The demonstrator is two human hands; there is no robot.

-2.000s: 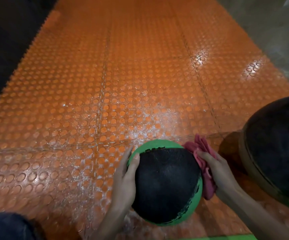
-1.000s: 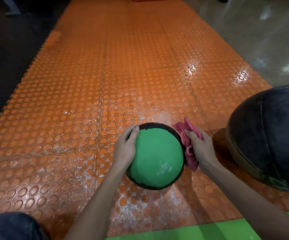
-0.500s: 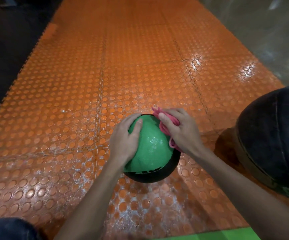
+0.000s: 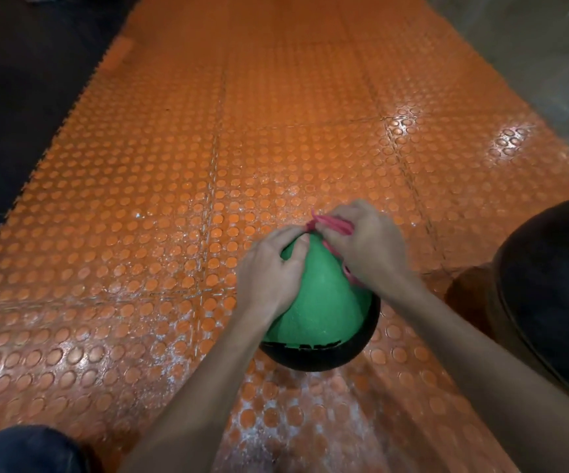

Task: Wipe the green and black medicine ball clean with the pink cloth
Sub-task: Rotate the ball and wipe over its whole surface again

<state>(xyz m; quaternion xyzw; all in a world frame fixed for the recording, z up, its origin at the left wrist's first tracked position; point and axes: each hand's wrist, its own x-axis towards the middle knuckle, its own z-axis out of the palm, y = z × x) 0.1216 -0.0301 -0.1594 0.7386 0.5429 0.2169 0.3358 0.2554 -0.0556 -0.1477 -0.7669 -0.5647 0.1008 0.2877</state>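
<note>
The green and black medicine ball (image 4: 320,302) sits on the orange studded floor mat (image 4: 173,186), green face up and a black band along its near lower edge. My left hand (image 4: 271,268) grips the ball's upper left side, fingers curled over the top. My right hand (image 4: 366,245) presses the pink cloth (image 4: 332,227) onto the ball's upper right and far side. Most of the cloth is hidden under that hand; only folds at the fingertips and a strip along the palm edge show.
A much larger dark ball (image 4: 549,291) stands close at the right. A dark-clothed knee (image 4: 27,450) shows at the bottom left. Black flooring (image 4: 20,80) borders the mat on the left, glossy grey floor (image 4: 532,46) on the right. White dusty residue lies around the ball.
The ball was turned from black side up to green side up. My right hand carried the cloth from the ball's right side up over its top and far side. The left hand slid higher.
</note>
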